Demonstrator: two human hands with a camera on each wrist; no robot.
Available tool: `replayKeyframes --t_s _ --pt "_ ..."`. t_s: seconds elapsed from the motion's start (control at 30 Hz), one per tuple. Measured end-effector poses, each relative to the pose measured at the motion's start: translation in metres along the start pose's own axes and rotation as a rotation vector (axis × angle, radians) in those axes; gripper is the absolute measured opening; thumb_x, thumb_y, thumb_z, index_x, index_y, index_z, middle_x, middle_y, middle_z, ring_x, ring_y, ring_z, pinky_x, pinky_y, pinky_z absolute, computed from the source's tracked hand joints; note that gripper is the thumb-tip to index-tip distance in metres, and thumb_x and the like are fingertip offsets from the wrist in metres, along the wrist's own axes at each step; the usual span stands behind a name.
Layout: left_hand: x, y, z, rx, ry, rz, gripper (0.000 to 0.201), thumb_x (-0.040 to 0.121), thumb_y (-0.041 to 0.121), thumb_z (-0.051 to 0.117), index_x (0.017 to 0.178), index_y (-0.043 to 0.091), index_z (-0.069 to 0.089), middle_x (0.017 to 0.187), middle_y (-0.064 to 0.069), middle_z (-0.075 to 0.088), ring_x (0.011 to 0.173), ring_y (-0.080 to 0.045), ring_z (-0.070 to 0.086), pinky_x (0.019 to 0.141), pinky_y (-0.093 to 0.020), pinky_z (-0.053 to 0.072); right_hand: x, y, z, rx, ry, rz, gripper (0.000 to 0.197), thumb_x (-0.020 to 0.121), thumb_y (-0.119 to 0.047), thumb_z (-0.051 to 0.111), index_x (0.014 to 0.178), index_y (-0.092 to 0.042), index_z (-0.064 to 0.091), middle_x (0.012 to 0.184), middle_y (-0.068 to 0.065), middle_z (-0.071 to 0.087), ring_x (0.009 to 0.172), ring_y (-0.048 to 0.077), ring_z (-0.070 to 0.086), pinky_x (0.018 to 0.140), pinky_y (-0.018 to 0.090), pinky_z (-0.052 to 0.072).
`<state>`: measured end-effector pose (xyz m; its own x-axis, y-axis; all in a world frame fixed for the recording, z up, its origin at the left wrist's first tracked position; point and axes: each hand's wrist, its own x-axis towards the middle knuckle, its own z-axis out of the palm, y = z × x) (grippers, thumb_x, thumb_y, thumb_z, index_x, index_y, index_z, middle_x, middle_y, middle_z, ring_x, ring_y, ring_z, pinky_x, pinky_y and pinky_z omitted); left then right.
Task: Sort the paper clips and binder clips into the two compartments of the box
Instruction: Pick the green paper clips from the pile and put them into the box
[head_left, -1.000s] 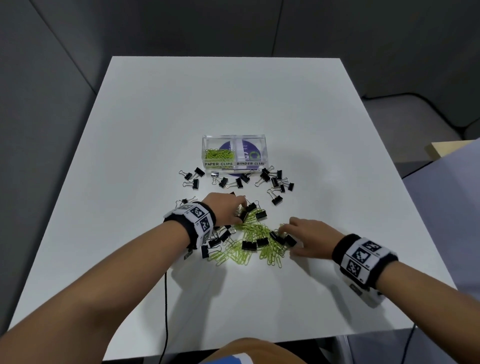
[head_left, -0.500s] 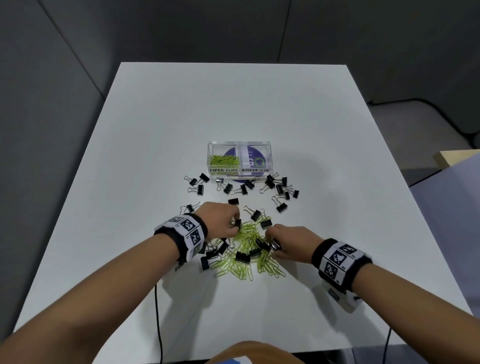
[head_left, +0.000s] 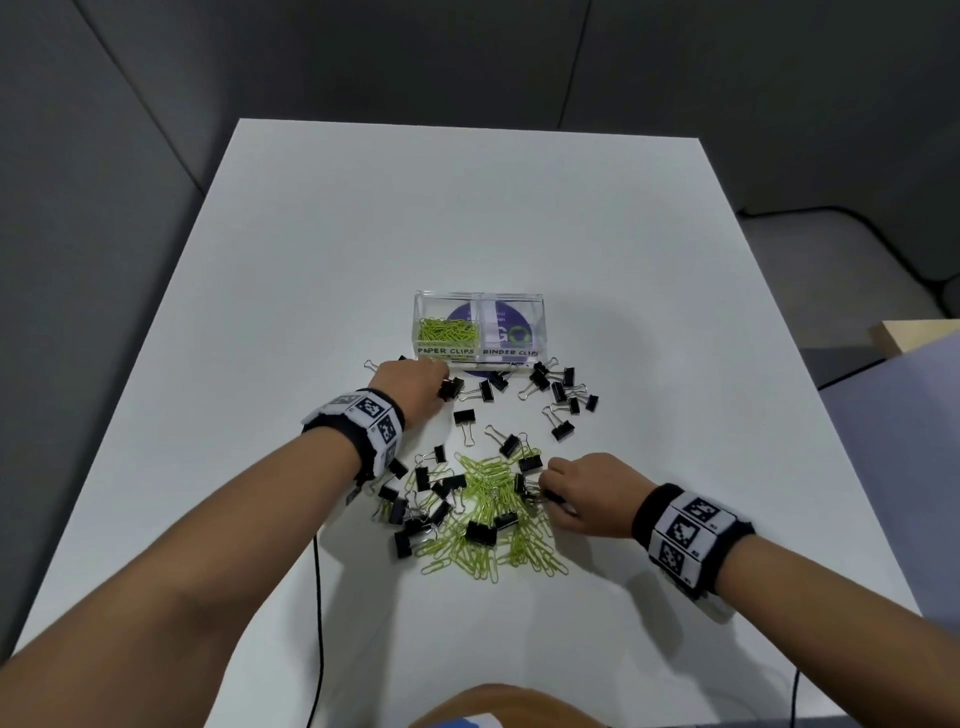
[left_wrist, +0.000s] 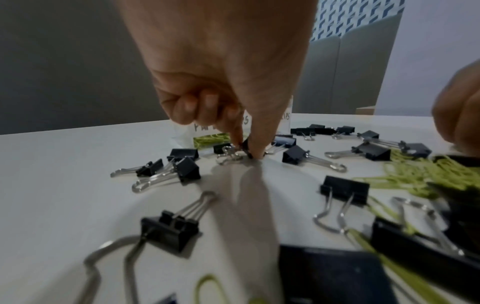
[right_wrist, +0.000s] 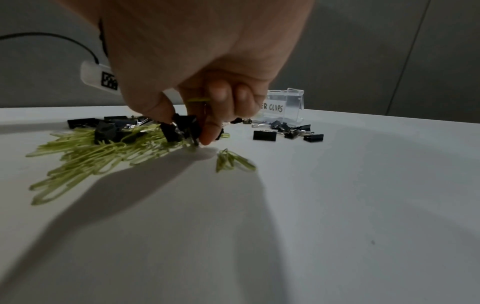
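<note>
Box mid-counter: I see green paper clips in its left compartment. My left grip pinches a binder clip; right grip clamps another clip.

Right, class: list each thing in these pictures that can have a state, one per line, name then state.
Box: open-topped, upright on table.
Paper clips compartment: partly filled with green clips.
Binder clips compartment: no clips visible.
Left hand: pinching a binder clip at the table.
Right hand: gripping black binder clips.
Mixed pile: unsorted.
</note>
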<state>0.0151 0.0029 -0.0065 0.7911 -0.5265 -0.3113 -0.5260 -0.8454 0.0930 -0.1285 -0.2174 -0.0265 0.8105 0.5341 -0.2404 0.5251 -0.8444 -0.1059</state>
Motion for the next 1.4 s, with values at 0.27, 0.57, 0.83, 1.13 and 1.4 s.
replayKeyframes --t_s 0.27,0.57,0.83,1.13,1.4 --pt "-0.008 0.011 0.003 -0.046 -0.155 0.259 0.037 0.092 0.027 0.05 0.128 0.023 0.045 0.12 0.001 0.059 0.102 -0.018 0.058 0.079 -0.029 0.048 0.031 0.03 -0.04 0.004 0.036 0.19 0.026 0.094 -0.024 0.037 0.089 -0.01 0.058 0.085 0.004 0.06 0.062 0.022 0.053 0.049 0.023 0.031" --pt "-0.013 0.021 0.005 -0.11 -0.124 0.259 0.037 0.091 0.04 0.05 0.121 0.018 0.053 0.116 0.002 0.062 0.1 -0.017 0.059 0.084 -0.031 0.051 0.053 0.016 -0.034 0.027 0.02 0.436 0.036 0.095 -0.044 0.039 0.109 -0.013 0.05 0.108 0.003 0.06 0.082 0.023 0.062 0.063 0.03 0.045" --pt "-0.019 0.052 0.02 -0.038 -0.259 0.3 0.058 0.078 0.06 0.06 0.116 0.017 0.053 0.11 -0.001 0.061 0.097 -0.019 0.059 0.075 -0.03 0.045 0.051 -0.012 -0.017 0.138 -0.119 0.487 0.034 0.09 -0.042 0.047 0.099 -0.01 0.053 0.096 0.005 0.066 0.083 0.024 0.062 0.066 0.03 0.039" --pt "-0.028 0.042 0.019 -0.106 -0.333 0.327 0.058 0.079 0.047 0.066 0.126 0.02 0.045 0.12 -0.001 0.056 0.105 -0.019 0.055 0.086 -0.034 0.047 0.048 0.02 -0.037 0.091 -0.076 0.562 0.029 0.093 -0.037 0.043 0.104 -0.012 0.051 0.102 0.005 0.063 0.083 0.023 0.06 0.066 0.031 0.041" --pt "-0.033 0.05 0.024 -0.082 -0.31 0.377 0.063 0.076 0.049 0.069 0.125 0.019 0.046 0.121 -0.002 0.053 0.109 -0.02 0.053 0.091 -0.034 0.046 0.029 0.005 -0.032 0.122 -0.001 0.361 0.031 0.094 -0.033 0.047 0.119 -0.016 0.048 0.12 0.001 0.055 0.087 0.02 0.063 0.069 0.028 0.05"
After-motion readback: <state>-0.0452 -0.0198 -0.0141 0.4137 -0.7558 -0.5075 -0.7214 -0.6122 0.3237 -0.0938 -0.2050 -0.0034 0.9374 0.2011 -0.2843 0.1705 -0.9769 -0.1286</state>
